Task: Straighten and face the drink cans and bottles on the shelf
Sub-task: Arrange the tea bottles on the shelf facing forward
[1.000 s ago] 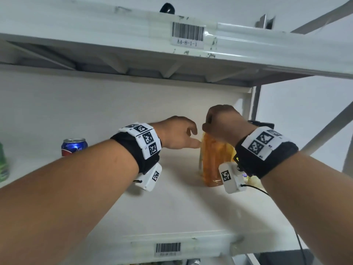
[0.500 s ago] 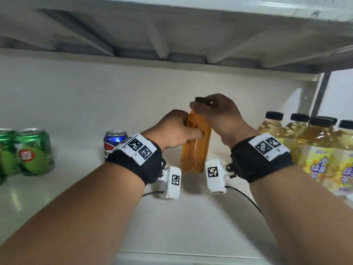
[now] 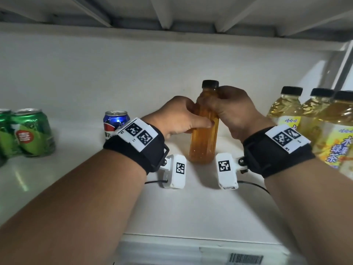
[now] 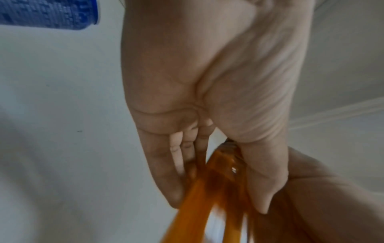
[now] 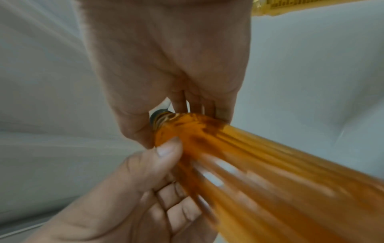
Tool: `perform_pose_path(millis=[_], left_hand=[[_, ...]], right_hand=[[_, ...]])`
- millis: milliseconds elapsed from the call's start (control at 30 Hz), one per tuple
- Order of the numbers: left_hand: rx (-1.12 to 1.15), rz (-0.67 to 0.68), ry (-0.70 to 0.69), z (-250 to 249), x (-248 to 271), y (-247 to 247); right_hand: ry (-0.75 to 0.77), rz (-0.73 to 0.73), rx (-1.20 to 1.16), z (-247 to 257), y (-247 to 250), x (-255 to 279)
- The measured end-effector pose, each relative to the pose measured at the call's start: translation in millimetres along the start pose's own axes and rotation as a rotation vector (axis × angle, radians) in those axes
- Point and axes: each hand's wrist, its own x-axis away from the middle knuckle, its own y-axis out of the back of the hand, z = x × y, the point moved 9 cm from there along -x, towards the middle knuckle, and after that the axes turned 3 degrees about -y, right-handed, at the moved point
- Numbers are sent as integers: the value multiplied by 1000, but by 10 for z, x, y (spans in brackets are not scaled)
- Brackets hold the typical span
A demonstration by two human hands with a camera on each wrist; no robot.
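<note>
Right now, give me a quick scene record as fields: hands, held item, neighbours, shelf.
left hand: grips orange bottle mid-body
right hand: grips orange bottle near its neck
orange bottle: upright, base on shelf, black cap, no label visible
blue can: left of bottle, upright
green cans: far left, upright
yellow bottles: right, upright, labels visible
shelf: white
</note>
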Motion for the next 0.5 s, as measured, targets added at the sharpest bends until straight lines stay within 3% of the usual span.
perform_pose_path(millis=[133,233,500], left_hand=[[151,1,70,124,8,12],[145,2,50,116,-8,-1],[17,-52,43,164,-44,97]], right_hand=[[-86,-35,-82,-76,26,-6],[-155,28,-43,-180,-21,19],[-47,-47,16,-108,24,20]])
